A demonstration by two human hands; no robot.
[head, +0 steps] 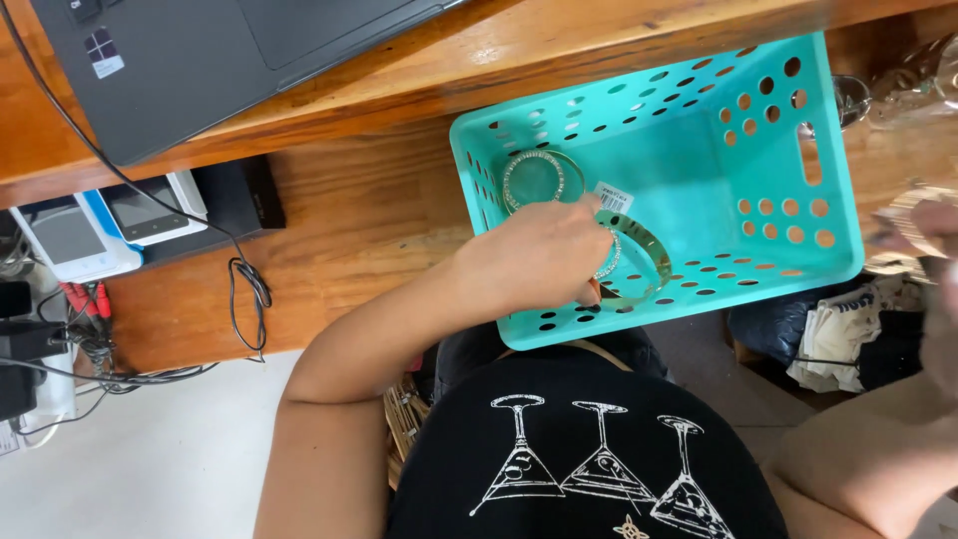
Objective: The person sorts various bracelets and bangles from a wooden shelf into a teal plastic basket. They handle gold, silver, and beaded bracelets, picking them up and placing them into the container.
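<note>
A turquoise perforated plastic basket (758, 150) rests on the wooden shelf in front of me. My left hand (539, 255) reaches over its near rim, fingers closed on a gold bangle (644, 250) with a sparkly edge that lies on the basket floor. A second round bangle (539, 180) with a rhinestone rim lies in the basket's left corner. My right hand (933, 235) is blurred at the right frame edge, beside the basket, holding something pale and indistinct.
A grey laptop (200, 50) sits on the upper wooden desk. White boxes (110, 225) and a black box stand on the lower shelf at left, with cables (244, 289) trailing down. Bags and cloth (838, 329) lie on the floor at right.
</note>
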